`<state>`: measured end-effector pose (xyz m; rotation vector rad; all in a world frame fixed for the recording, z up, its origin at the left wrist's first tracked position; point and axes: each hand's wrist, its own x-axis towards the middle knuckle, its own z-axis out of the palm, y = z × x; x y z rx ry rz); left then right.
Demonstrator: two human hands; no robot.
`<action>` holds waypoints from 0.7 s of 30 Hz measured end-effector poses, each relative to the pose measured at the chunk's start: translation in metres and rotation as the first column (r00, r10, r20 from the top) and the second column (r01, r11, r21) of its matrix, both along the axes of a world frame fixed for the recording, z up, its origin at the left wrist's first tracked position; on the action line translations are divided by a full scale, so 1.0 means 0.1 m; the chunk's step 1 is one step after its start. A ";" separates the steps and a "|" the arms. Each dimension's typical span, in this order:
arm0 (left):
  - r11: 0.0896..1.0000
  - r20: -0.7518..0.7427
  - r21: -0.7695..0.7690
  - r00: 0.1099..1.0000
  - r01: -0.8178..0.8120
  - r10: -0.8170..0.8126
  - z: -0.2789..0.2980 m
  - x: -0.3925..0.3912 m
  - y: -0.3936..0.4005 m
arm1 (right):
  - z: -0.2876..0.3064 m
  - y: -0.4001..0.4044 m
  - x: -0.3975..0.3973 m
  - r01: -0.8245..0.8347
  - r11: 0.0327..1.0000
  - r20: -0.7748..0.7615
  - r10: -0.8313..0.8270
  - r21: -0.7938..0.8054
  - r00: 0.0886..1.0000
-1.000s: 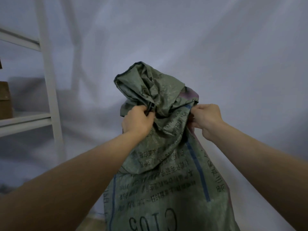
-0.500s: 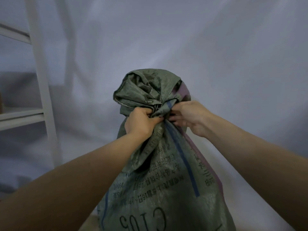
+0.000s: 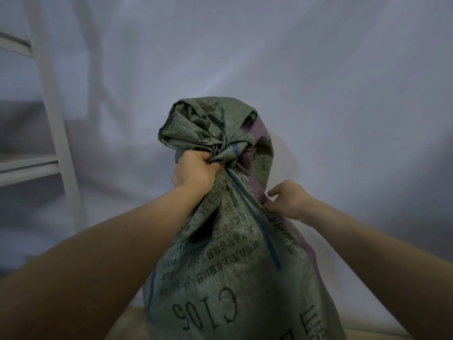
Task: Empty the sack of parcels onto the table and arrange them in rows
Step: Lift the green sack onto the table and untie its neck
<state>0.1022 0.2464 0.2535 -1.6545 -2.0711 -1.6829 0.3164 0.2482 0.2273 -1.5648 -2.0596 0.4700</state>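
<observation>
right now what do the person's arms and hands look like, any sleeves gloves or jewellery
Both forearms are bare as far as the view reaches, with no sleeve edge visible. The left hand and the right hand wear no gloves. No watch, bracelet or band shows on either wrist, and no ring shows on the fingers that can be seen. Most of the fingers are hidden against the sack.

A pale wooden surface (image 3: 132,322) shows along the lower edge, with the green woven sack (image 3: 235,278) standing upright on it. At far left stands a white metal shelf rack (image 3: 52,123); its visible boards carry nothing identifiable.
</observation>
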 end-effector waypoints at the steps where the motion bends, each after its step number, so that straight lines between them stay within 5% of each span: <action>1: 1.000 0.009 0.001 1.000 -0.003 0.003 0.00 0.00 -0.01 | -0.02 0.02 -0.02 0.002 1.000 0.014 -0.002 0.016 1.000; 7: 1.000 0.018 0.019 1.000 -0.021 0.021 0.10 -0.02 -0.04 | 0.00 0.10 -0.13 0.033 0.999 -0.199 -0.027 0.031 0.980; 10: 1.000 0.012 0.023 1.000 -0.014 0.014 0.13 -0.07 -0.05 | 0.12 0.05 -0.06 -0.161 0.982 -0.406 0.106 -0.103 0.908; 15: 0.999 0.036 0.043 0.999 -0.016 0.014 0.08 -0.21 -0.02 | 0.07 0.10 0.01 -0.172 0.978 -0.170 0.151 -0.116 0.974; 21: 0.991 0.103 0.132 0.995 -0.024 0.011 0.42 -0.30 0.00 | 0.27 0.18 -0.25 0.002 0.990 -0.353 0.049 0.143 0.934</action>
